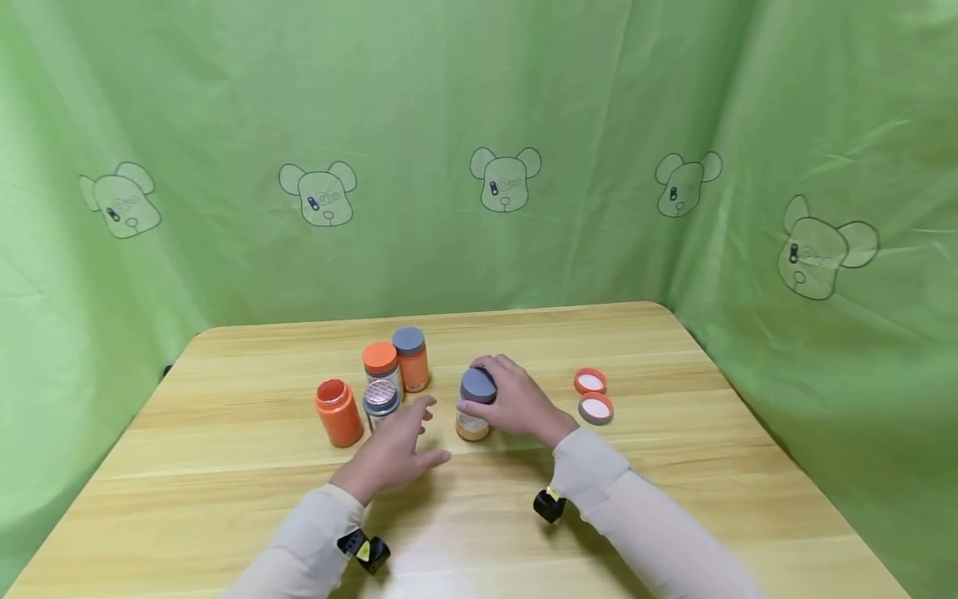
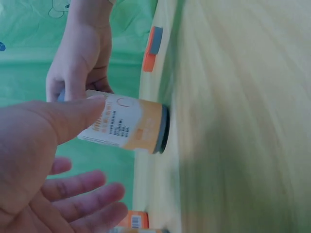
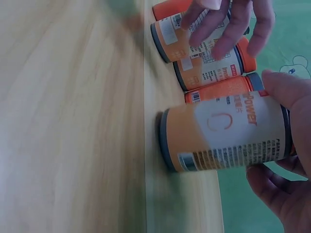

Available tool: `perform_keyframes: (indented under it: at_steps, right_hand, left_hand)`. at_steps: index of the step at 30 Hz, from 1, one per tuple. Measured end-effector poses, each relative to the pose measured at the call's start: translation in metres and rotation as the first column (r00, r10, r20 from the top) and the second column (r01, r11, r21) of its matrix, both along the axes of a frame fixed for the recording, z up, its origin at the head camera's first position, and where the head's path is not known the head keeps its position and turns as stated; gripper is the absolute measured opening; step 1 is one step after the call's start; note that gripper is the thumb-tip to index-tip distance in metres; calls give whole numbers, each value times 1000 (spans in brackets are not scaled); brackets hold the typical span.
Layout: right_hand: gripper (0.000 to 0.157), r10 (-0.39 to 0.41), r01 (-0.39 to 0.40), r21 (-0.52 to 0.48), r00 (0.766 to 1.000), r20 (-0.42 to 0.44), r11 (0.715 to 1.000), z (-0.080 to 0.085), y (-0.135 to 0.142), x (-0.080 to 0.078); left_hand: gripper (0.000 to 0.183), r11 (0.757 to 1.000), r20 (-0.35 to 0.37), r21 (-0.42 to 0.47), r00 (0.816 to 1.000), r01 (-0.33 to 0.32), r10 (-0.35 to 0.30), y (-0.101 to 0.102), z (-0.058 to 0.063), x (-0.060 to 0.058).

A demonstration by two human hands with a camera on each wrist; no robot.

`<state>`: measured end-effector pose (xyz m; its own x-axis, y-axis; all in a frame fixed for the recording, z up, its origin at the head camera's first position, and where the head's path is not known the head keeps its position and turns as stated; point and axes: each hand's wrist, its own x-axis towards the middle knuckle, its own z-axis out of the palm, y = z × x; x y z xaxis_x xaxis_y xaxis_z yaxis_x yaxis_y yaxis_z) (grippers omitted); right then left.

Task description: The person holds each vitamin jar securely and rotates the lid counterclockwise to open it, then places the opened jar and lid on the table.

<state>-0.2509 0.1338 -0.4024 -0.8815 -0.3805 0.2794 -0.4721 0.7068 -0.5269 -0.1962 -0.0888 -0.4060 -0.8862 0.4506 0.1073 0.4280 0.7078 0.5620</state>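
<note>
A: ok so what are the hands doing?

B: The right hand (image 1: 516, 399) is gripping a cylindrical white-and-orange labelled bottle (image 1: 472, 423) by its blue-grey cap end, fingers and thumb curling round it. The left hand (image 1: 397, 449) is hovering near it, holding nothing, fingers loosely spreading and thumb sticking out.

A: And where's that bottle?

B: Looking roughly upright, about midway between the left and right edges of the light wood-grain worktop (image 1: 224, 491). Can't tell if its base is touching.

A: Other stuff?

B: 4 more are standing nearer the left edge: an uncapped red-orange cylindrical jar (image 1: 342, 422), a silver-foil-topped labelled jar (image 1: 382, 397), a labelled jar with an orange lid (image 1: 381, 358) and an orange jar with a blue-grey lid (image 1: 414, 372). Towards the right edge, 2 round lids (image 1: 596, 408) are lying white liners up.
</note>
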Motion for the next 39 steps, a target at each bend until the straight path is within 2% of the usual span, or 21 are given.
perform_keyframes:
  at_steps: [4,8,12,19,22,28,32,39]
  right_hand:
    - [60,-4,4,-34,1000,24,999,1,5,5]
    - [59,6,-3,-52,999,45,999,2,6,10]
    - [58,8,-3,-76,998,63,997,6,5,16]
    - [55,32,-25,-114,998,58,993,8,2,23]
    - [52,51,-44,-139,997,52,989,9,1,25]
    - [48,56,-46,-154,997,61,987,11,-1,29]
    - [47,63,-56,-143,997,51,988,12,0,30]
    - [47,138,-137,-84,990,6,987,11,5,29]
  left_hand:
    - [89,998,23,44,999,-38,37,6,-2,0]
    - [99,998,-13,50,999,-46,46,11,-3,-1]
    - [102,998,-52,54,998,-23,26,17,-4,-3]
    - [92,1000,-135,22,991,13,-10,26,-2,-4]
    - [83,999,-163,25,986,36,-31,27,-4,-4]
    - [66,998,-140,45,989,48,-41,29,-4,-3]
    - [66,998,-138,45,990,41,-34,30,-2,-3]
    - [67,999,-150,27,988,38,-33,29,-1,-2]
